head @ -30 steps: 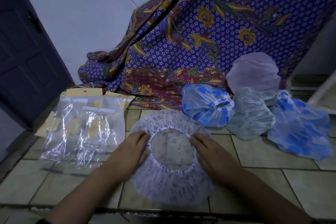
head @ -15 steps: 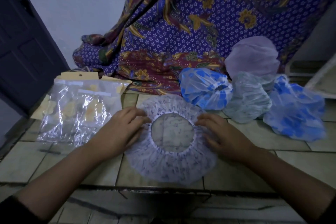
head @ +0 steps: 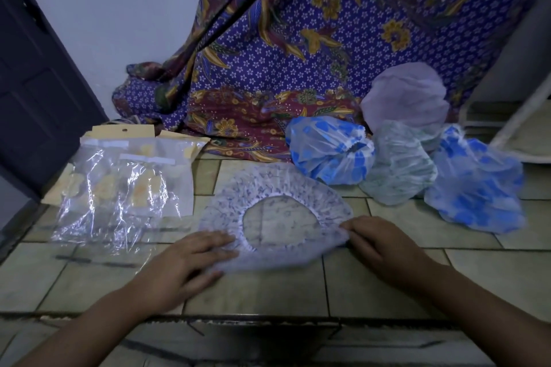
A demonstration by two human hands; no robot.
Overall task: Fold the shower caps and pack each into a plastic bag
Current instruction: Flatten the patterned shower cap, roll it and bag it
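White printed shower cap (head: 268,188) lies on the tile floor (head: 387,280) right in front of the person, elastic opening up, spread roughly flat so it can be folded cleanly. Left hand (head: 190,262) rests on the near-left rim, fingers straight and pressing the plastic down. It looks like an anchor so the slippery film doesn't skate on the tile. Can't tell if the thumb is tucked under the edge. Right hand (head: 378,244) has curled fingers pinching the right edge, which looks slightly raised. Near rim is blurred and bunched between the two hands. My read: first fold starting, near half about to go over the far half. Nothing is packed from this cap yet. Plastic bags (head: 125,188) sit in a loose stack just left of the cap, touching or nearly touching its left edge, within the left hand's reach for the packing step. Unfolded caps (head: 399,167) are piled to the right rear, puffed up, partly against the patterned cloth (head: 298,53), so supply is on one side and bags on the other. Risk: trapped air and springy elastic will want to reopen the fold, so it needs flattening before bagging.
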